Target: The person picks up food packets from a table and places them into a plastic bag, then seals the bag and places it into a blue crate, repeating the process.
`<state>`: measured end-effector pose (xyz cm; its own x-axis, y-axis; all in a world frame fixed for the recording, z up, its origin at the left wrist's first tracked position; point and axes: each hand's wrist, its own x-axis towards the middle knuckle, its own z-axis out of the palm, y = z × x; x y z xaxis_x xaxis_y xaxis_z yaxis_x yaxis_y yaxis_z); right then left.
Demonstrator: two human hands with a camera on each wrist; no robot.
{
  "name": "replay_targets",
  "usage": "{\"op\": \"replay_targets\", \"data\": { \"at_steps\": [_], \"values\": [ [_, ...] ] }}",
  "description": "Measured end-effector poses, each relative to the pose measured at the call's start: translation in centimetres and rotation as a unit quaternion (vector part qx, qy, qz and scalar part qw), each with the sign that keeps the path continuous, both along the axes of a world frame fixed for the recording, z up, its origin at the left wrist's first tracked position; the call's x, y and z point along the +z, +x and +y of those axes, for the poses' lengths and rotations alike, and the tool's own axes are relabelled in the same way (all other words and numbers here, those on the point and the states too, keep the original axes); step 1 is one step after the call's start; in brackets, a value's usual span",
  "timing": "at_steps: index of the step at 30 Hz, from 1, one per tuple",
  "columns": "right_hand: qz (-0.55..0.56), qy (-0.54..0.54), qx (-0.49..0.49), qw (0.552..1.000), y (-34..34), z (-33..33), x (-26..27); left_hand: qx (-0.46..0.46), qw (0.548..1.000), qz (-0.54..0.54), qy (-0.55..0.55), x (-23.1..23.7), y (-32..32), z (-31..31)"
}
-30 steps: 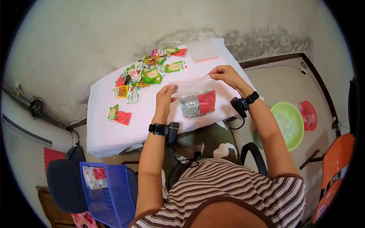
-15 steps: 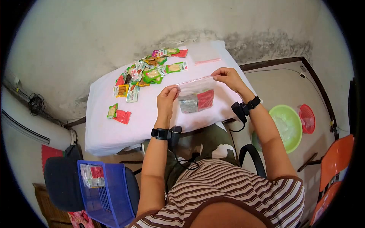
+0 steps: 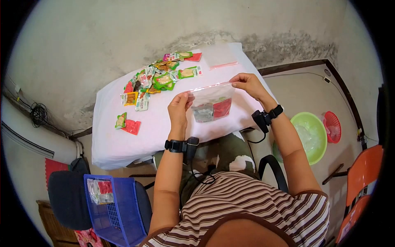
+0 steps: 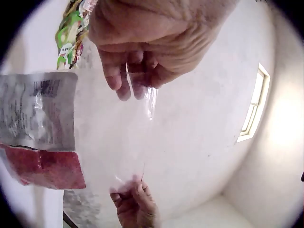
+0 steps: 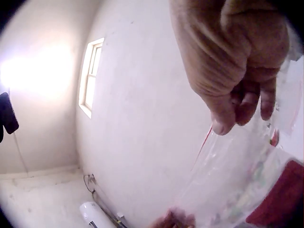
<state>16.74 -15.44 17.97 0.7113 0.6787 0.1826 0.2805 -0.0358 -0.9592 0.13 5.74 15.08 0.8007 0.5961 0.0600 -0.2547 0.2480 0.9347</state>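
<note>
Between my hands hangs a clear zip bag [image 3: 212,94] with a red strip along its top edge. My left hand [image 3: 179,109] pinches its left top corner, and my right hand [image 3: 250,85] pinches the right one. Inside, low in the bag, lie a silver-grey packet [image 4: 40,111] and a red packet [image 3: 222,108] side by side. In the right wrist view, my right hand [image 5: 237,71] holds the corner between thumb and fingers, close to the red zip line. The bag hangs over the front part of the white-covered table [image 3: 156,140].
A heap of snack packets [image 3: 154,78] covers the back left of the table, with a red packet [image 3: 132,126] and a green one nearer. A flat clear bag [image 3: 222,57] lies at the back right. A blue basket [image 3: 123,206] stands left, a green basin [image 3: 308,136] right.
Both hands keep their pinch on the zip bag. The bag has risen slightly and its top edge looks straighter than a second ago; the rest stays put.
</note>
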Motion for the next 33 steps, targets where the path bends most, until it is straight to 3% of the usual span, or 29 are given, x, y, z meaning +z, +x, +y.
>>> {"op": "replay_targets", "data": {
  "at_steps": [23,33],
  "values": [
    [0.001,0.001,-0.01,1.0,-0.23,-0.45,-0.74,0.019,0.999,0.009,0.024,-0.21,-0.04,-0.44],
    [-0.059,-0.02,-0.045,0.997,-0.59,-0.5,-0.25,0.021,0.999,0.004,0.042,-0.06,0.05,-0.49]
  ]
}}
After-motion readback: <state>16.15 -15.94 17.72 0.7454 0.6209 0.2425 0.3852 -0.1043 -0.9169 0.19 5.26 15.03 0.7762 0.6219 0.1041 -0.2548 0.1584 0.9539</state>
